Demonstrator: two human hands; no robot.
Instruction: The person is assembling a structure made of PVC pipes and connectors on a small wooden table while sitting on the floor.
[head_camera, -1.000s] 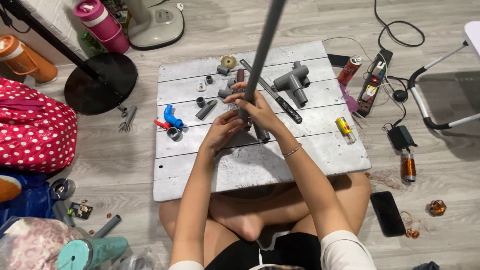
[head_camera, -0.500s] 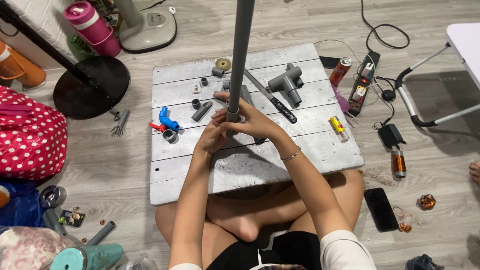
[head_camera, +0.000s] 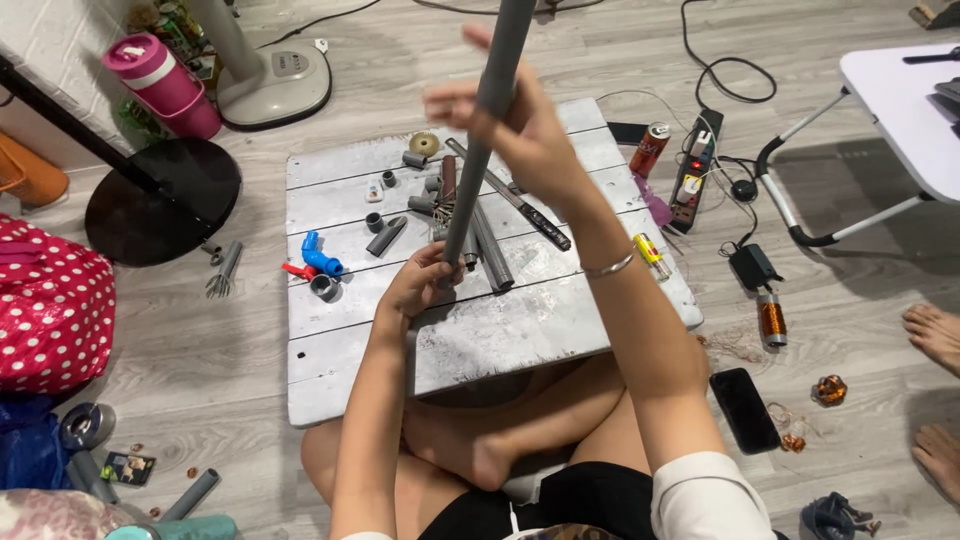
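Note:
I sit cross-legged behind a low white wooden board (head_camera: 500, 340). A long grey pipe (head_camera: 478, 150) stands nearly upright over it, leaning slightly right toward the top. My left hand (head_camera: 420, 280) grips the pipe's lower end just above the board. My right hand (head_camera: 515, 125) is raised and wraps the pipe higher up, a bracelet on that wrist. Around the pipe's base lie short grey pipe pieces (head_camera: 490, 250), grey fittings (head_camera: 385, 237), a dark-handled knife (head_camera: 525, 210) and a blue valve with a red handle (head_camera: 318, 260).
A yellow lighter (head_camera: 650, 250), a can (head_camera: 650, 150) and a power strip (head_camera: 695, 170) lie at the right. A black phone (head_camera: 745, 410) is on the floor. Another person's feet (head_camera: 935, 340) show at far right. A black stand base (head_camera: 160, 200) and a pink bottle (head_camera: 160, 85) are at left.
My right hand has slid up the pipe from near the board to well above it. The left hand stays at the pipe's lower end. The view has come closer.

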